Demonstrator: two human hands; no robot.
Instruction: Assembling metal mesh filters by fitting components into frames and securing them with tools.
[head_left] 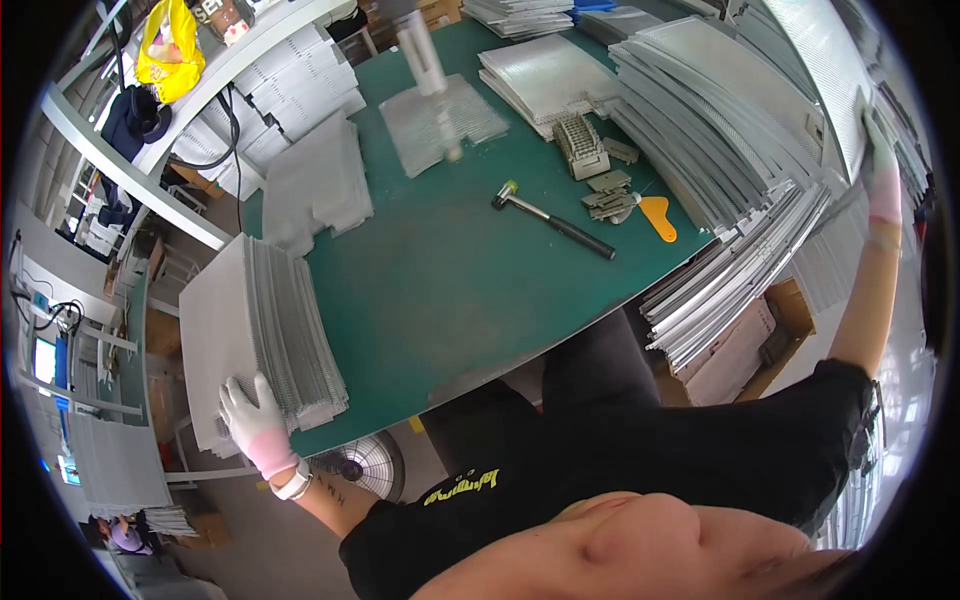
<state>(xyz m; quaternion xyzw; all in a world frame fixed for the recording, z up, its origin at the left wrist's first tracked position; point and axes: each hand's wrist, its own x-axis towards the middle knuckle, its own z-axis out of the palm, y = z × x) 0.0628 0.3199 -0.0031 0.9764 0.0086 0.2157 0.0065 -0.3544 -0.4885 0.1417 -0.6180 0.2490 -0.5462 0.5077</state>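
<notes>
Head view: left hand (254, 422), fingers loosely spread, on panel stack (222, 320); right hand (882, 165) against grey panel (822, 72), fingers' grip unclear.

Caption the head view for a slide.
Gloved left hand on a stack of sheets, gloved right hand at another sheet, hammer lying on the green tabletop.

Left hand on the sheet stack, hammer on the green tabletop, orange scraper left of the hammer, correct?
No: the orange scraper lies right of the hammer, per the head view. The rest stands: left hand on the sheet stack, hammer on the green tabletop.
</notes>
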